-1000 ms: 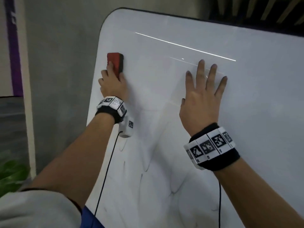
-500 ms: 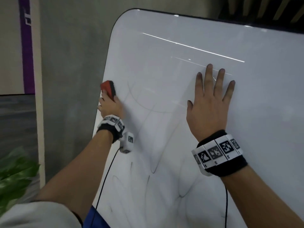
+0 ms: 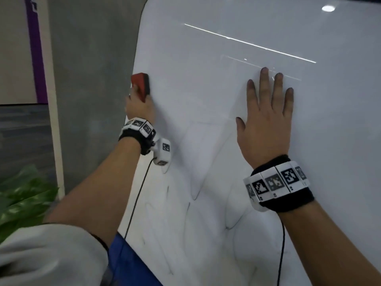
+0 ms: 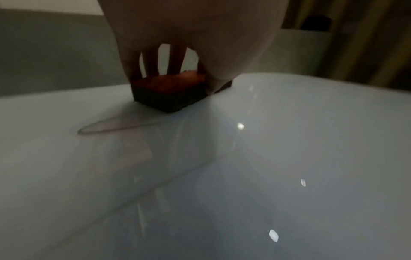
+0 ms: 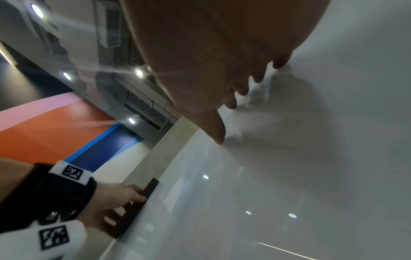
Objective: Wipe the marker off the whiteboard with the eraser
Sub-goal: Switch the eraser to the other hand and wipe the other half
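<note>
Head view shows you the whiteboard point(image 3: 226, 131) filling most of the scene, with faint grey marker strokes point(image 3: 193, 195) lying below and to the right of your left-hand fingers, down towards your wrists. Your right hand point(image 3: 266, 120) is spread flat on the board, fingers straight and holding nothing, well apart from the work, so the left is the nearer hand. Your left hand point(image 3: 139, 108) grips the red eraser point(image 3: 141, 85) at the board's left edge, its long axis running upward from the fingers, felt against the surface; judge the next pass downward and rightward.
</note>
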